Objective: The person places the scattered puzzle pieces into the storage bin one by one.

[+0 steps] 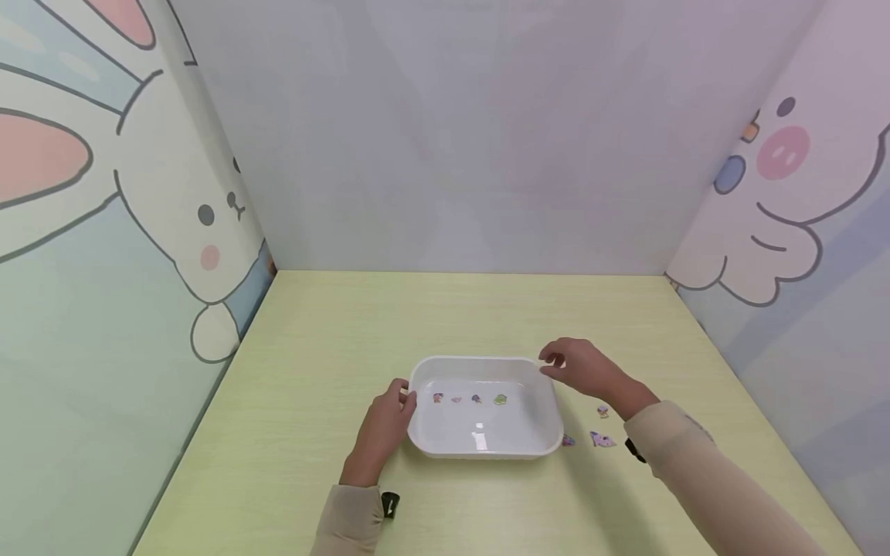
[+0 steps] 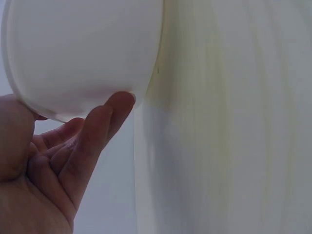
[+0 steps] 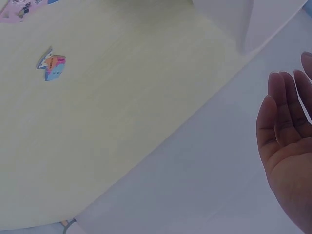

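A white rectangular tray (image 1: pixel 483 450) lies in the middle of the table in the head view. Inside it, several small colourful cut-out pieces (image 1: pixel 501 399) form a row. My left hand (image 1: pixel 384 428) grips the tray's left end; in the left wrist view its thumb sits by the rim and its fingers (image 2: pixel 95 129) press the outer wall. At the far right corner of the tray is my right hand (image 1: pixel 580 367), fingers loosely bent and a gap between thumb and fingers. The right wrist view shows its fingers (image 3: pixel 287 97) relaxed, thumb side cut off by the frame edge.
Right of the tray, more small pieces lie on the pale yellow table (image 1: pixel 334 324): a pink-purple one (image 1: pixel 602 439), a small figure (image 1: pixel 602 411) and one by the tray's edge (image 1: pixel 568 440). Walls with cartoon animals stand left and right, a plain wall (image 1: pixel 473 154) behind.
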`<control>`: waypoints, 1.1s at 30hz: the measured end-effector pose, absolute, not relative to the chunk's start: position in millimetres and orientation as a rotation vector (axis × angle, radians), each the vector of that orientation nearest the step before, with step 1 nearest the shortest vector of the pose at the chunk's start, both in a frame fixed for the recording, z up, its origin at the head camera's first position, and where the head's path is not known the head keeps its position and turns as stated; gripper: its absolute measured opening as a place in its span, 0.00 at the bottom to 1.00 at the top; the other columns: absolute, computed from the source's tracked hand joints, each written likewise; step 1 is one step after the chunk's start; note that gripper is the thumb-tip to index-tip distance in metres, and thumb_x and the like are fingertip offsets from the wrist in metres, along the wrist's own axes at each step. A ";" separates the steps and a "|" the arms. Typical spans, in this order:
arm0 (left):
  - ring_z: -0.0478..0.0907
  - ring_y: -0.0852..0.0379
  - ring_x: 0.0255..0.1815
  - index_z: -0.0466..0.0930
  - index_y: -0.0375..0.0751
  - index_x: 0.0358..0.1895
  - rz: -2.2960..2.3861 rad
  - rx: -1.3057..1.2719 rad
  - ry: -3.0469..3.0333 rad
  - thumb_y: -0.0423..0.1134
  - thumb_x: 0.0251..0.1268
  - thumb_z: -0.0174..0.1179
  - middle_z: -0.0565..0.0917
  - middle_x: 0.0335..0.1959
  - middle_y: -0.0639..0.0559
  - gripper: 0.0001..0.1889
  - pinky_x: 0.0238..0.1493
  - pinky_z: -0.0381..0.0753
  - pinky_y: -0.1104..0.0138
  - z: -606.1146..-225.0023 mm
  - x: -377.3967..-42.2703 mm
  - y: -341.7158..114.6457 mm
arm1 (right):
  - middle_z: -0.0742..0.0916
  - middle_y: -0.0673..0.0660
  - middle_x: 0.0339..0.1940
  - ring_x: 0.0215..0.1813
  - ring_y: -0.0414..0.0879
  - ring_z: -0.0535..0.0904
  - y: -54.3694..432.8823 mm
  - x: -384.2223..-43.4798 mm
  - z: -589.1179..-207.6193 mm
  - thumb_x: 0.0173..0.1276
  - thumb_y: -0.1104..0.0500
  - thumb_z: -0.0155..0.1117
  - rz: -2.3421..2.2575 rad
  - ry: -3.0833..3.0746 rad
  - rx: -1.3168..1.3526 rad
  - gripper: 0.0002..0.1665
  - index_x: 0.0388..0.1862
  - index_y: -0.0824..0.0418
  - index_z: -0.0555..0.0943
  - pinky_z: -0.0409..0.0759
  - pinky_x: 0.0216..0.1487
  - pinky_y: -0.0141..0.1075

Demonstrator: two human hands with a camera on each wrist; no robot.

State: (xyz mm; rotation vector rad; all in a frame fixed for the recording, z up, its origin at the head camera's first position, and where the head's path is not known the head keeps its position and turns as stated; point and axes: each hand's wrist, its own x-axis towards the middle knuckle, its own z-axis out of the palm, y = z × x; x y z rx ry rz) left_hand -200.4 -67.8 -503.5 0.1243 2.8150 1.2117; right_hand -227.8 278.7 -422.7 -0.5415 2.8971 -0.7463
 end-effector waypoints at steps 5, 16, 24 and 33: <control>0.82 0.52 0.37 0.72 0.33 0.58 1.215 0.122 2.810 0.42 0.75 0.51 0.84 0.42 0.42 0.17 0.37 0.79 0.57 -503.6 -200.7 -68.2 | 0.83 0.52 0.37 0.40 0.48 0.79 293.8 -224.5 -425.8 0.66 0.61 0.68 -0.735 2.922 -0.520 0.11 0.44 0.65 0.83 0.78 0.40 0.44; 0.82 0.52 0.36 0.72 0.34 0.58 1.215 0.122 2.802 0.42 0.75 0.51 0.84 0.42 0.42 0.17 0.37 0.79 0.57 -505.9 -202.9 -68.0 | 0.83 0.50 0.34 0.38 0.47 0.79 323.1 -215.1 -439.4 0.65 0.61 0.67 -0.740 2.935 -0.440 0.10 0.42 0.66 0.83 0.77 0.39 0.44; 0.82 0.52 0.36 0.72 0.33 0.58 1.218 0.117 2.810 0.41 0.74 0.51 0.84 0.41 0.42 0.17 0.37 0.79 0.56 -504.5 -201.9 -67.8 | 0.83 0.50 0.32 0.36 0.48 0.79 333.9 -208.8 -453.1 0.65 0.62 0.67 -0.767 2.935 -0.434 0.10 0.42 0.68 0.82 0.78 0.37 0.44; 0.82 0.50 0.37 0.72 0.33 0.58 1.215 0.128 2.809 0.42 0.74 0.51 0.84 0.42 0.41 0.17 0.37 0.79 0.56 -503.7 -201.6 -68.4 | 0.84 0.54 0.35 0.37 0.49 0.80 349.6 -206.8 -467.8 0.66 0.62 0.66 -0.736 2.889 -0.339 0.11 0.43 0.69 0.82 0.78 0.37 0.44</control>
